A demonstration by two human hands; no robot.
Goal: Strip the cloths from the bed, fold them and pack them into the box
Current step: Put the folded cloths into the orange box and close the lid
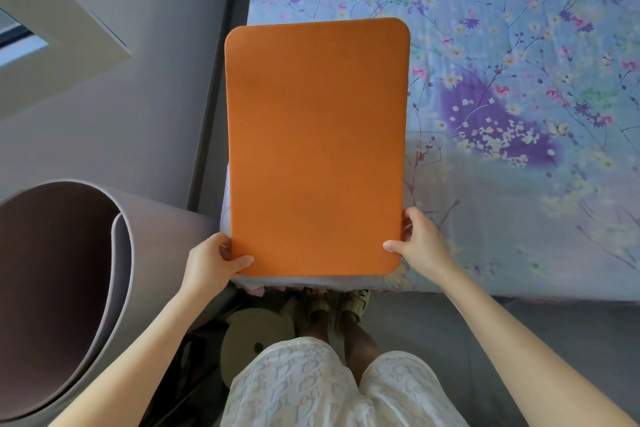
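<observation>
A: Where's the orange flat rounded-corner panel point(315, 149)?
B: Over the near left corner of the blue floral-sheeted bed point(519, 80); left hand point(211, 260) on its near left corner, right hand point(420, 239) on its near right.
A: Left of the bed?
B: A grey rolled mat point(69, 288).

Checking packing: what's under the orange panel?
Past the orange panel, a pale fabric edge shows on its left and near sides; floral bedsheet to its right. The rest is covered.

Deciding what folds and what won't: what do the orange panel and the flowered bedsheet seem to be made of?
The orange panel looks like stiff foam, rubber or coated board, matte: flat though held only at its near corners, no weave or creases. The floral bedsheet looks like thin woven cloth, possibly cotton: printed, softly wrinkled.
</observation>
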